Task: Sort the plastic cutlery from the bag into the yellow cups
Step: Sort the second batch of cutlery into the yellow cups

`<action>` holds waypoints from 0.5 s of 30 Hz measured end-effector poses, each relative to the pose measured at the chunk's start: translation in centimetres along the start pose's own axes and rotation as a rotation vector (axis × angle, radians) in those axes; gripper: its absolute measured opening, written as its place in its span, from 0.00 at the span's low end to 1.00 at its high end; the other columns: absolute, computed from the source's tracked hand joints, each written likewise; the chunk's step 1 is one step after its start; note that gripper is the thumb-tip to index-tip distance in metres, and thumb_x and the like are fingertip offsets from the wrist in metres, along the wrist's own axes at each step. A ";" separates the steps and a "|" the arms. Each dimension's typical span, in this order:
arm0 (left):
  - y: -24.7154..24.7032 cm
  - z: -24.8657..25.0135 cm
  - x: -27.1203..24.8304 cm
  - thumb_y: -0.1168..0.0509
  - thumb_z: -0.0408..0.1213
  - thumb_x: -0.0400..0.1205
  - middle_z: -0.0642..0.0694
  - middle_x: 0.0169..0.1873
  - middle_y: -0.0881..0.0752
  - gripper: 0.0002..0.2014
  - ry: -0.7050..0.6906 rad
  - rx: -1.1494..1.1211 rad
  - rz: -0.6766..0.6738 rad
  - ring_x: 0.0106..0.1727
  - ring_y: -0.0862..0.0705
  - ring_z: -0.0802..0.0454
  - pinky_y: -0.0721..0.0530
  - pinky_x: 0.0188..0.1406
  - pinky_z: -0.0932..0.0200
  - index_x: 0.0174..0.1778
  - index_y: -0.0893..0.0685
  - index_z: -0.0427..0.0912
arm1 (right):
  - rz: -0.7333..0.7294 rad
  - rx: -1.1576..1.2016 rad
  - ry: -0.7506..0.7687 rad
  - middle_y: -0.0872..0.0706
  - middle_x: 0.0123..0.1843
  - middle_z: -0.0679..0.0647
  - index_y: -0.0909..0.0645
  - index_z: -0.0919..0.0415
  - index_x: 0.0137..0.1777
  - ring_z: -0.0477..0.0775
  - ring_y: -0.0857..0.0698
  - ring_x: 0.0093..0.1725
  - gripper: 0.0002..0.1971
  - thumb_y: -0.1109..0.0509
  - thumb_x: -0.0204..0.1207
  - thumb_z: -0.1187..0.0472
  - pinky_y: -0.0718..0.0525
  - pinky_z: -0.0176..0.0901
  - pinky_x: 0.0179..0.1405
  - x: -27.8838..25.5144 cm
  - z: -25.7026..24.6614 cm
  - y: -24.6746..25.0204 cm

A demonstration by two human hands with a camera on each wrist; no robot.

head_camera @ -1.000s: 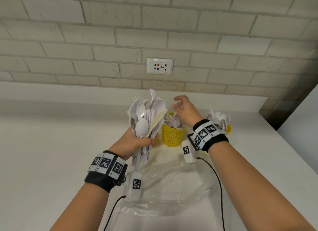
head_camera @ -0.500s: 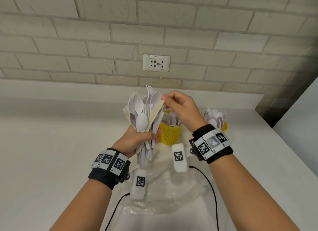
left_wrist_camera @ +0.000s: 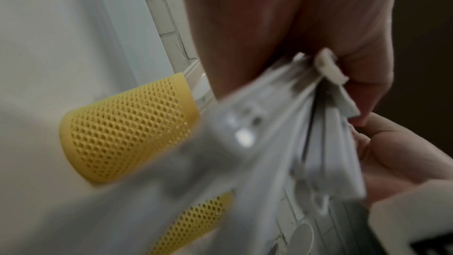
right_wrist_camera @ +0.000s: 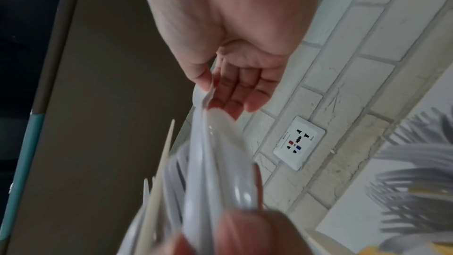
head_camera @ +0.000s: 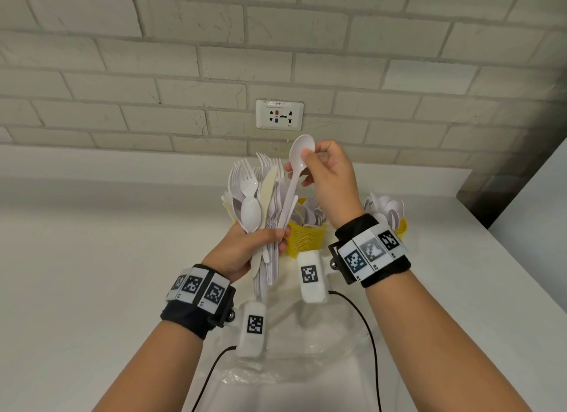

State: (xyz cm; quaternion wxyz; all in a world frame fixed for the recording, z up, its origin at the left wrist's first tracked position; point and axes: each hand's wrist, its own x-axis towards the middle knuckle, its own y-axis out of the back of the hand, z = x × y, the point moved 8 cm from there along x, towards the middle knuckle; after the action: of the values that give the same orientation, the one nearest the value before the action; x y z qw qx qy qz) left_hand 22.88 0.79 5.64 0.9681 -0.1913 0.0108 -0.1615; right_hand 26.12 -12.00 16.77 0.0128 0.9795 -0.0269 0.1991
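Observation:
My left hand (head_camera: 245,249) grips a bundle of white plastic cutlery (head_camera: 257,203), forks, spoons and a cream knife fanned upward, above the counter. My right hand (head_camera: 328,178) pinches a white spoon (head_camera: 299,163) by its neck, its handle still among the bundle. Behind the hands stands a yellow mesh cup (head_camera: 305,238) with forks in it. A second yellow cup (head_camera: 400,226) at the right holds spoons. In the left wrist view the handles (left_wrist_camera: 326,139) fill my fist, with a yellow cup (left_wrist_camera: 127,129) beside. The empty clear bag (head_camera: 306,359) lies below my wrists.
A white counter (head_camera: 92,273) runs to a brick wall with a power socket (head_camera: 279,114). The counter's right edge (head_camera: 506,252) drops off next to a dark gap. Cables run from both wrist cameras across the bag.
My right hand came from the fork cup to the bundle, pinched a spoon and is lifting it upward. The left hand rose slightly with the bundle.

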 end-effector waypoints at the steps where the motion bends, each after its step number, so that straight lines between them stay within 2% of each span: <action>1: 0.1 -0.1 -0.1 0.25 0.34 0.64 0.41 0.36 0.14 0.10 0.001 0.000 0.012 0.30 0.16 0.49 0.16 0.32 0.58 0.41 0.12 0.38 | 0.019 0.037 0.004 0.11 0.38 0.57 0.28 0.56 0.47 0.52 0.13 0.36 0.03 0.40 0.83 0.63 0.21 0.40 0.31 0.1 -0.2 0.3; 6: 0.7 -0.2 -0.4 0.28 0.29 0.68 0.40 0.35 0.15 0.06 -0.006 0.005 0.078 0.31 0.17 0.49 0.17 0.34 0.59 0.39 0.11 0.39 | 0.180 0.252 0.100 0.14 0.37 0.56 0.31 0.56 0.55 0.50 0.12 0.30 0.04 0.46 0.86 0.64 0.16 0.39 0.32 0.0 -2.1 2.5; 9: 1.4 0.1 -0.2 0.29 0.26 0.72 0.40 0.32 0.15 0.05 -0.012 0.081 0.211 0.31 0.16 0.49 0.17 0.35 0.56 0.42 0.13 0.35 | 0.210 0.234 0.136 0.19 0.36 0.55 0.33 0.57 0.58 0.49 0.17 0.26 0.04 0.47 0.86 0.62 0.17 0.38 0.28 -0.3 -2.6 3.1; 11: 1.9 0.4 -0.1 0.30 0.24 0.75 0.40 0.31 0.15 0.05 -0.031 0.152 0.317 0.30 0.16 0.49 0.17 0.34 0.56 0.45 0.15 0.35 | 0.130 0.109 0.087 0.24 0.36 0.53 0.32 0.59 0.61 0.45 0.23 0.25 0.07 0.44 0.85 0.59 0.23 0.35 0.23 -0.5 -2.0 2.3; 13: 2.2 0.6 0.1 0.31 0.23 0.76 0.40 0.31 0.17 0.06 -0.049 0.175 0.379 0.29 0.17 0.49 0.17 0.31 0.58 0.45 0.17 0.36 | -0.008 -0.109 -0.004 0.20 0.42 0.54 0.28 0.61 0.60 0.45 0.22 0.34 0.15 0.34 0.80 0.53 0.22 0.38 0.31 -1.0 -0.2 0.2; 15: 2.0 0.7 0.2 0.32 0.21 0.76 0.41 0.32 0.18 0.08 -0.065 0.184 0.396 0.30 0.18 0.48 0.17 0.29 0.58 0.46 0.17 0.37 | -0.159 -0.325 -0.073 0.16 0.47 0.63 0.23 0.65 0.53 0.54 0.19 0.42 0.25 0.23 0.67 0.47 0.20 0.49 0.42 -2.2 1.7 -1.9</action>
State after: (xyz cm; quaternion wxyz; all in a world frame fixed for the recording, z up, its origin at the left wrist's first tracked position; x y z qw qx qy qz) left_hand 23.76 2.72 5.51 0.9941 -0.1014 0.0019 0.0376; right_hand 24.89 -10.05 14.29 0.1856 0.9702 0.0186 0.1549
